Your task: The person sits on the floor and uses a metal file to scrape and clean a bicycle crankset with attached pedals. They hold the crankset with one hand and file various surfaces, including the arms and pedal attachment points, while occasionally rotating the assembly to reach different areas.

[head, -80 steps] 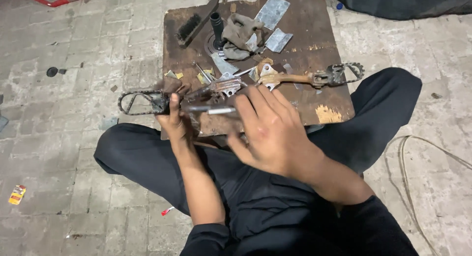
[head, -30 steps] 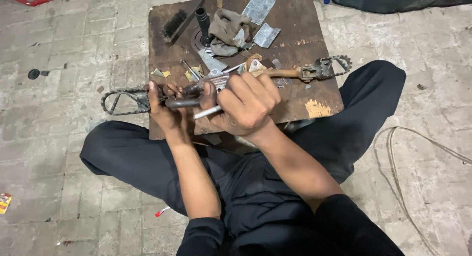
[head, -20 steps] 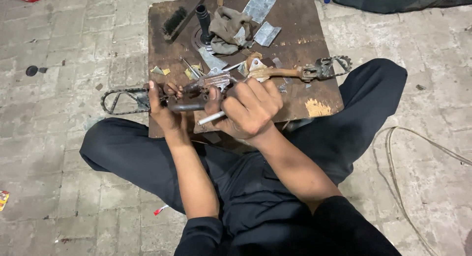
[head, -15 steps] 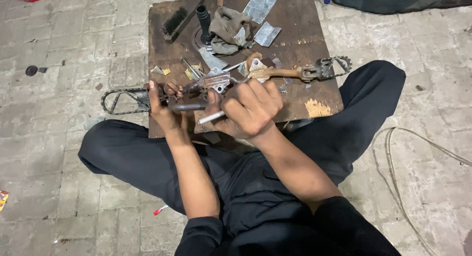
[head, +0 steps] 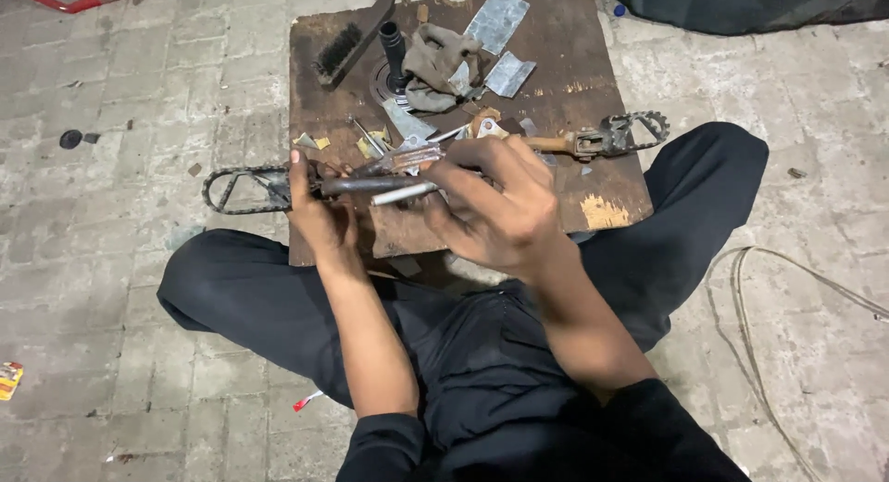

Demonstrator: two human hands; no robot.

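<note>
My left hand (head: 319, 209) grips the footrest bar (head: 370, 183) over the wooden board (head: 574, 65); my right hand (head: 495, 209) fingers pinch a thin metal rod (head: 403, 194) against it. Fitting looks unfinished, I judge.

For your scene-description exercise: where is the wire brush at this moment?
In the head view the wire brush lies at the far left corner of the wooden board, left of the black cylinder and the crumpled rag.
</note>
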